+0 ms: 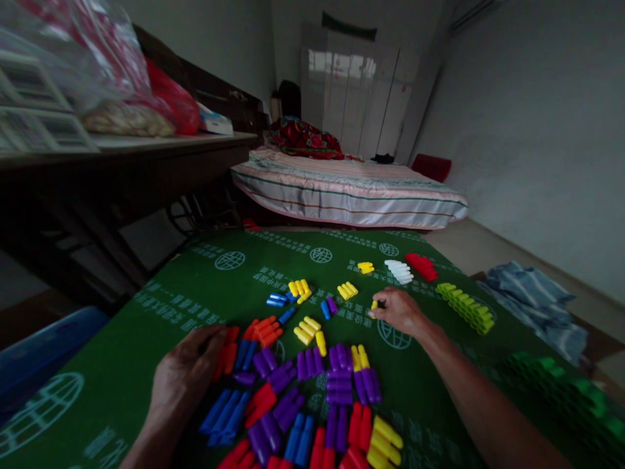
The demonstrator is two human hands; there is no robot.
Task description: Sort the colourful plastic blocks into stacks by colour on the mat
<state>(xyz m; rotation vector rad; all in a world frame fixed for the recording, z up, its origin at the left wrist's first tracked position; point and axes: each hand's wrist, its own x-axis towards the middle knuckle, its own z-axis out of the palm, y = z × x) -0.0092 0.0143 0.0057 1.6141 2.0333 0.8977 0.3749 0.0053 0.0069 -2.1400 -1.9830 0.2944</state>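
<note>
My right hand (398,310) pinches a small yellow bullet-shaped plastic piece (374,307) between thumb and fingers, just above the green table cover. On the left, my left hand (188,361) is curled beside a cluster of orange-red pieces (227,355); its fingertips are partly hidden, and I cannot tell what they hold. Between the hands lie yellow pieces (307,330), blue pieces (225,417) and many purple pieces (336,387), mostly joined side by side in small groups. Nearer to me are red pieces (360,425) and another yellow group (385,443).
Beyond my right hand lie a white row (399,271), a red row (421,266) and a lime-green block (465,307). Darker green joined pieces (566,397) sit at the right. A bed (351,189) stands behind the table (185,280); a loaded desk (195,140) is at left.
</note>
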